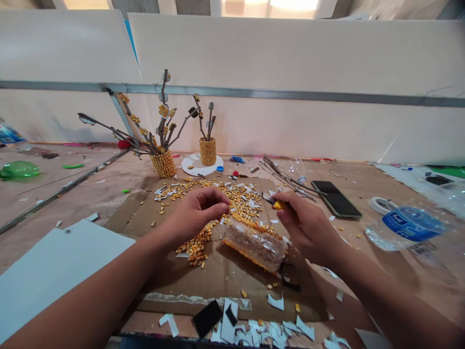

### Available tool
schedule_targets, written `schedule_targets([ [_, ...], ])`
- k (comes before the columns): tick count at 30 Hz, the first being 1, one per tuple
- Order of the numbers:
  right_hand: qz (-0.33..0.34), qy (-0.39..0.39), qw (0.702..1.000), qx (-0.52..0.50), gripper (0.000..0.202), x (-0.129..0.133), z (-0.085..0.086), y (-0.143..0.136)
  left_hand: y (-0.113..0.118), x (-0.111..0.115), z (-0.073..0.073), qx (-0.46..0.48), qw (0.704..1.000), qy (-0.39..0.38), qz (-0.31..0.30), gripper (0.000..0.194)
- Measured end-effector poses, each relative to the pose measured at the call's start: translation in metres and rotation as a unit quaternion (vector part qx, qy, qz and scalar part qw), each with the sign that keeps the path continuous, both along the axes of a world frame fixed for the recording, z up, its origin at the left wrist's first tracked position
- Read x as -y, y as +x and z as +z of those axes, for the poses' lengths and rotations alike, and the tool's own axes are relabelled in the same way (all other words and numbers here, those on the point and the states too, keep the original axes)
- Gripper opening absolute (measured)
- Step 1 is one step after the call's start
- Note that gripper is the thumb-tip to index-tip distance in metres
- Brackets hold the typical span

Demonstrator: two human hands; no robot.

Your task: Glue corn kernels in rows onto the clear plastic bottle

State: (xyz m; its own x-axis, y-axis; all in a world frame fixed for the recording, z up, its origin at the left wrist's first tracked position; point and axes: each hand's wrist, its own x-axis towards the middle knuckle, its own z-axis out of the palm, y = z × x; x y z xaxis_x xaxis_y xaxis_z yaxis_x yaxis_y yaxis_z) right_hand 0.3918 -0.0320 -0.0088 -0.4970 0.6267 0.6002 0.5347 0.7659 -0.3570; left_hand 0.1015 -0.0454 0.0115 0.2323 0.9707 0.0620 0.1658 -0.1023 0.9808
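My left hand [198, 211] is closed in a pinch above the loose corn kernels [240, 201]; whatever sits between thumb and finger is too small to make out. In my right hand [307, 225] is a small tool [278, 204] with a yellow part and a dark, blade-like tip pointing left, its rest hidden by my fingers. Between and below both hands, a clear plastic bottle section [256, 244] lies on its side on a cardboard sheet [232, 286]. Corn kernels run along its edges, while the upper face shows bare plastic.
Behind stand two kernel-covered pots with twigs [163, 164] [208, 151], one on a white disc [189, 166]. Rightward are loose sticks [285, 177], a phone [336, 198], a tape roll [382, 205] and a water bottle [405, 227]. Paper scraps [269, 334] litter the front edge.
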Motion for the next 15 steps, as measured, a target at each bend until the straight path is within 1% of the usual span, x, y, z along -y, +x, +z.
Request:
schedule_targets([
  [4, 0.048, 0.039, 0.998, -0.007, 0.023, 0.016, 0.008, -0.009, 0.009, 0.011, -0.005, 0.112, 0.993, -0.039, -0.023, 0.032],
  [8, 0.079, 0.062, 0.995, 0.001, 0.022, 0.024, 0.007, -0.016, 0.015, 0.017, -0.007, 0.17, 0.982, -0.072, -0.03, 0.042],
  [11, 0.082, 0.074, 0.994, 0.008, 0.022, 0.026, 0.003, -0.018, 0.017, 0.02, -0.006, 0.171, 0.98, -0.093, -0.04, 0.042],
  [15, 0.085, 0.08, 0.993, 0.014, 0.024, 0.027, 0.003, -0.02, 0.02, 0.024, -0.001, 0.125, 0.985, -0.108, -0.052, 0.036],
])
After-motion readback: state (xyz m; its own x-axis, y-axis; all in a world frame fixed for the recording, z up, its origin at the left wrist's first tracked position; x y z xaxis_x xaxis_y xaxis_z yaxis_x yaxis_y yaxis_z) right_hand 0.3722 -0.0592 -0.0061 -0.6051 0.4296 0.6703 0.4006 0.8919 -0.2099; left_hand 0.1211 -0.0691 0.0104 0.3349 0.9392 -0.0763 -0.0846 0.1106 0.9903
